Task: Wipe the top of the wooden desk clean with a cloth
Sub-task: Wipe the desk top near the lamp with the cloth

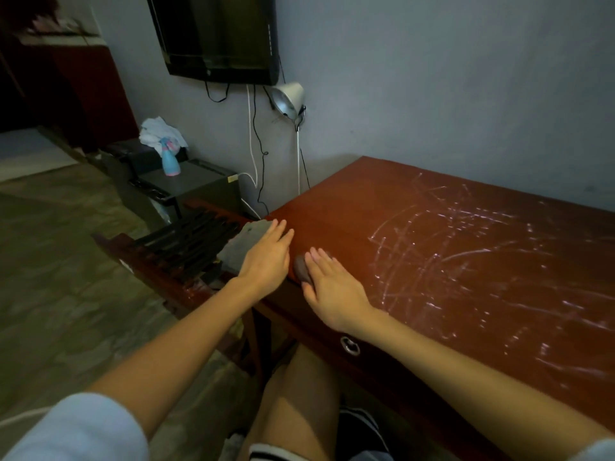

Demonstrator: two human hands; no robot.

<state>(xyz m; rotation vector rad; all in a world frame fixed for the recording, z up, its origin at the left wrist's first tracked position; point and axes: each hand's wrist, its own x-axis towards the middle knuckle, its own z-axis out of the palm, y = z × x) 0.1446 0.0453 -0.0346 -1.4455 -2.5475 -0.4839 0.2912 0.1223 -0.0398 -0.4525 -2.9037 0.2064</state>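
So both hands were down at the left end of the tabletop (399, 201), close together but not touching. The left hand (266, 257) lay flat on a gray cloth (244, 249), fingers straight and near each other, not gripping anything. The cloth sat right at the tabletop's left edge, and part of it seemed to stick out past that edge. The right hand (332, 287) was flat too, palm down on the bare wood just beside the left one, fingers straight. There was a small dark patch (301, 269) right next to its thumb side; couldn't tell if it was a smear or a shadow.

The rest of the reddish wood to the right was covered in whitish streaks (466, 254), crisscrossing all over. A metal ring pull (350, 346) hung on the front just under the right wrist.

Off to the left, a blue spray bottle (170, 158) stood on a dark box by a crumpled white rag (159, 131). A lamp (289, 98) was clipped near the wall under a TV (219, 34).
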